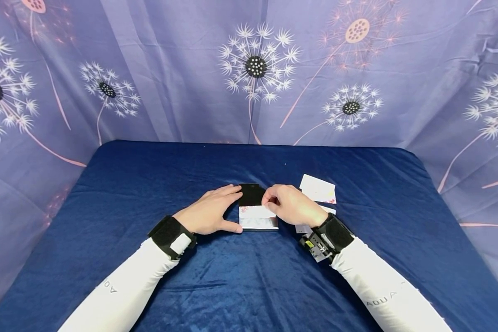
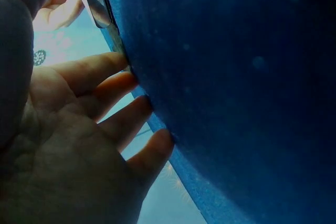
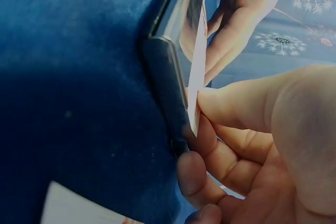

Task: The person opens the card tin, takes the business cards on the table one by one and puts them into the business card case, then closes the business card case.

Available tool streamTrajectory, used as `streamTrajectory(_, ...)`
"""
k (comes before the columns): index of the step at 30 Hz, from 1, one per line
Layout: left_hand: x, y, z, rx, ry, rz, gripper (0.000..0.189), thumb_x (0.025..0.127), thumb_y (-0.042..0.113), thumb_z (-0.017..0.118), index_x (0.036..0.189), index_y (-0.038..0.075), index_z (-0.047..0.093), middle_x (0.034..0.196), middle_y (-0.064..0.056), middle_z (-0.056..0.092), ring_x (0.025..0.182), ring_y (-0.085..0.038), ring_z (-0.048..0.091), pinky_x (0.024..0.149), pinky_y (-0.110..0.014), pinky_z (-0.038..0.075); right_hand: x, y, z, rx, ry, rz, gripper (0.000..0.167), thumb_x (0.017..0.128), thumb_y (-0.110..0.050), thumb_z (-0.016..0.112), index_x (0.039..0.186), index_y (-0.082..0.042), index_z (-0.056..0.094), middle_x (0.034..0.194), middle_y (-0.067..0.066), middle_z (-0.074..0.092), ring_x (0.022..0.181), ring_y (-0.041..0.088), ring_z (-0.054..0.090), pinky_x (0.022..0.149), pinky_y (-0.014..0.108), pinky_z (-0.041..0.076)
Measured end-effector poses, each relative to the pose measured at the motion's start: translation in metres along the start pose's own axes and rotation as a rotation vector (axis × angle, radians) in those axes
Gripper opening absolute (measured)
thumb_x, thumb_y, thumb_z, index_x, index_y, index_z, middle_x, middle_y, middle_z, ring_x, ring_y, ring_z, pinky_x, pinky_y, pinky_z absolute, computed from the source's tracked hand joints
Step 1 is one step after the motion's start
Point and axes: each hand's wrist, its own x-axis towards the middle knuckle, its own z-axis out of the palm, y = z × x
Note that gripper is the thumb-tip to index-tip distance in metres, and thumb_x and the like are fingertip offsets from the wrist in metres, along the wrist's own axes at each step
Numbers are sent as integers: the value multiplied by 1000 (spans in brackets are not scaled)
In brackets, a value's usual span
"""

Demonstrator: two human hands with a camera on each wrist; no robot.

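Note:
In the head view a flat card case point(image 1: 250, 195) lies unfolded on the cloth, its black half farther away and its shiny half nearer. A white card point(image 1: 255, 211) with a reddish floral print lies over the near half. My right hand point(image 1: 294, 205) pinches this card at its right end; the right wrist view shows the card point(image 3: 197, 72) tilted up from the shiny surface, between thumb and index finger. On the other side, my left hand point(image 1: 209, 210) has its fingers spread, index tip at the black half and thumb at the near left corner.
Right of the case lies a white card point(image 1: 317, 189) with a red print at its corner. More cards point(image 1: 330, 210) show partly from under my right hand and wrist. Dark blue cloth point(image 1: 216, 286) covers the table, and a purple dandelion-patterned curtain point(image 1: 182, 92) hangs behind it.

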Motion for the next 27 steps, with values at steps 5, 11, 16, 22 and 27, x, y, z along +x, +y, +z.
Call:
streamTrajectory(5, -1, 1, -1, 1, 4, 4, 96, 94, 56, 78, 162, 1, 41, 172, -14, 30, 160, -33, 22, 126, -57, 24, 0, 0, 1, -3, -4, 1, 10, 102, -8, 69, 98, -14, 75, 87, -6, 65, 77, 11, 59, 74, 34, 50)
streamTrajectory(11, 0, 1, 0, 3, 12, 6, 96, 93, 56, 79, 162, 1, 42, 172, -15, 31, 160, -32, 23, 125, -56, 25, -1, 3, 3, -8, -22, -19, 10, 102, -8, 69, 98, -15, 75, 88, -6, 66, 77, 11, 59, 74, 34, 50)
streamTrajectory(16, -1, 2, -1, 3, 16, 7, 96, 93, 55, 80, 162, 1, 42, 171, -15, 31, 160, -33, 24, 125, -56, 25, -1, 4, 4, -14, -18, -27, 11, 102, -8, 69, 98, -16, 76, 88, -6, 66, 76, 10, 58, 73, 33, 50)
streamTrajectory(22, -2, 3, -2, -1, 22, 16, 95, 93, 54, 80, 161, 0, 43, 171, -16, 32, 159, -34, 24, 125, -57, 26, -3, 2, 3, -18, -12, -24, 10, 101, -8, 70, 100, -15, 77, 91, -6, 67, 77, 11, 59, 74, 33, 50)
streamTrajectory(27, -2, 3, -2, 1, 13, 8, 96, 93, 55, 79, 162, 1, 42, 171, -15, 31, 160, -33, 24, 125, -57, 25, -5, 1, -1, -10, 10, -35, 9, 99, -6, 72, 103, -11, 78, 91, -5, 68, 79, 11, 60, 75, 33, 51)
